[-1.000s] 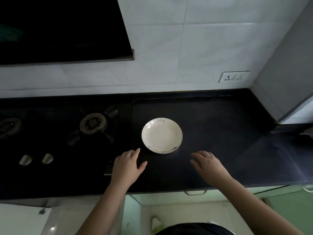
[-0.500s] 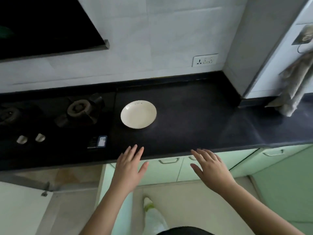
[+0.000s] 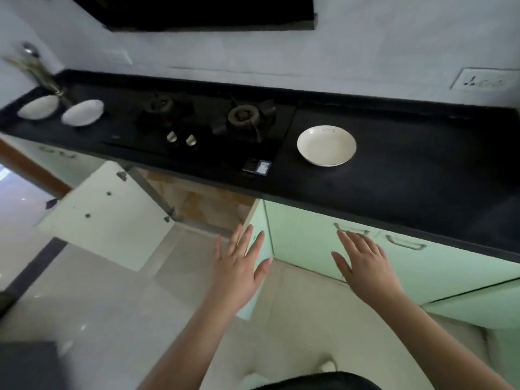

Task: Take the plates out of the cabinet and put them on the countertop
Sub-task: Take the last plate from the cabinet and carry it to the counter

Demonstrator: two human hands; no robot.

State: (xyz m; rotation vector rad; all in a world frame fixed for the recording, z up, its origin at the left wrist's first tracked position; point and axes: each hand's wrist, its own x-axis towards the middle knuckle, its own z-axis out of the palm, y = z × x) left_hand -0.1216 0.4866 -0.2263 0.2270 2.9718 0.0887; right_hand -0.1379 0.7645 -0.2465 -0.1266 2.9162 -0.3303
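Observation:
A cream plate (image 3: 326, 145) lies on the black countertop (image 3: 408, 170) to the right of the stove. Two white plates (image 3: 82, 112) (image 3: 38, 107) sit at the far left of the counter. Below the stove the cabinet (image 3: 202, 204) stands open, its white door (image 3: 112, 218) swung out to the left; no plates show inside. My left hand (image 3: 239, 266) hovers with spread fingers in front of the cabinet opening, empty. My right hand (image 3: 363, 263) is flat and empty in front of the green cabinet doors (image 3: 304, 235), fingertips near a handle.
A two-burner gas stove (image 3: 208, 122) with knobs fills the counter's middle. A tap (image 3: 39, 71) rises at far left. A wall socket (image 3: 482, 80) sits at upper right. A range hood (image 3: 208, 12) hangs above. Pale floor tiles (image 3: 98, 305) lie below.
The view has pulled back and swung left, showing the open cabinet and two plates at the far left. Both hands have dropped from counter level to in front of the lower cabinets, still empty.

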